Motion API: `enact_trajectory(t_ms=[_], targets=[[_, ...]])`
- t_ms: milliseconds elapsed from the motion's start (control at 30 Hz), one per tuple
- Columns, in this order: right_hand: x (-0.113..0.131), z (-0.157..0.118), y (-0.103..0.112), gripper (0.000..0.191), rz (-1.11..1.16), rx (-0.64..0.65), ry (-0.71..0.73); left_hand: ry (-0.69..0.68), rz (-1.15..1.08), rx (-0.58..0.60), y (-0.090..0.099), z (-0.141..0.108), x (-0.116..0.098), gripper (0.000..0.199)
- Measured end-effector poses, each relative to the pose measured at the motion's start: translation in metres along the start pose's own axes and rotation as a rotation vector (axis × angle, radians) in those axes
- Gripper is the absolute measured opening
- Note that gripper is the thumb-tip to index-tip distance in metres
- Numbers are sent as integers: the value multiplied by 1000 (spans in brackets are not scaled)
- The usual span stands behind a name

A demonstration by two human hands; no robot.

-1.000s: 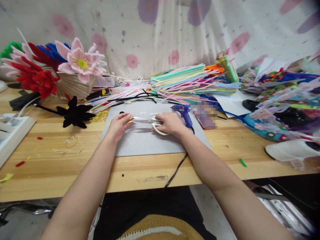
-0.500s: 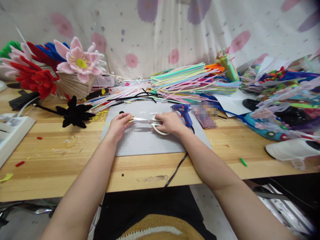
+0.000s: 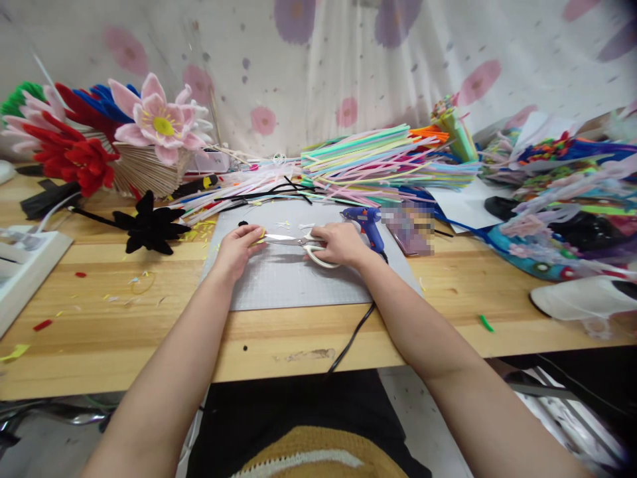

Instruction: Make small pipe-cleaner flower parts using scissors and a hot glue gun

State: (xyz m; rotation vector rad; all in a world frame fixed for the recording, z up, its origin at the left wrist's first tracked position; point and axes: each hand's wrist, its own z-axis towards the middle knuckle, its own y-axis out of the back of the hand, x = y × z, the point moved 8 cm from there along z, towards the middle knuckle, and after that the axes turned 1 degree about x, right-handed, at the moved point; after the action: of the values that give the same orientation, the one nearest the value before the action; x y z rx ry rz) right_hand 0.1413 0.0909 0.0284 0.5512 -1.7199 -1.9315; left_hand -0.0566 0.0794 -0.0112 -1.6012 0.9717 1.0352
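My right hand (image 3: pixel 339 243) is closed on white-handled scissors (image 3: pixel 301 241), which point left above the grey cutting mat (image 3: pixel 293 285). The blades stand slightly apart, their tips at the fingers of my left hand (image 3: pixel 237 249). Those fingers pinch a small yellow piece (image 3: pixel 262 236), mostly hidden, so its kind is unclear. A blue hot glue gun (image 3: pixel 367 224) lies on the mat just beyond my right hand. Small white and yellow scraps (image 3: pixel 283 224) lie behind the blades.
A black fuzzy flower (image 3: pixel 149 224) lies left of the mat. Pipe cleaner bundles (image 3: pixel 368 162) line the back, with a pink flower (image 3: pixel 160 123) to their left. At the left edge is a white power strip (image 3: pixel 34 265); the glue gun's cord (image 3: pixel 351 338) crosses the front edge.
The view has shifted very slightly. Both hands keep nearly the same place, with the scissors still at the left fingertips.
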Motion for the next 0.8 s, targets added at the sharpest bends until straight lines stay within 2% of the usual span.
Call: enact_trajectory(t_ms=[267, 800], targets=[[0, 1, -4, 50, -13, 47, -23, -12, 29, 17, -2, -1, 1, 24], [1, 0, 0, 49, -16, 33, -16, -49, 72, 11, 0, 2, 3, 27]])
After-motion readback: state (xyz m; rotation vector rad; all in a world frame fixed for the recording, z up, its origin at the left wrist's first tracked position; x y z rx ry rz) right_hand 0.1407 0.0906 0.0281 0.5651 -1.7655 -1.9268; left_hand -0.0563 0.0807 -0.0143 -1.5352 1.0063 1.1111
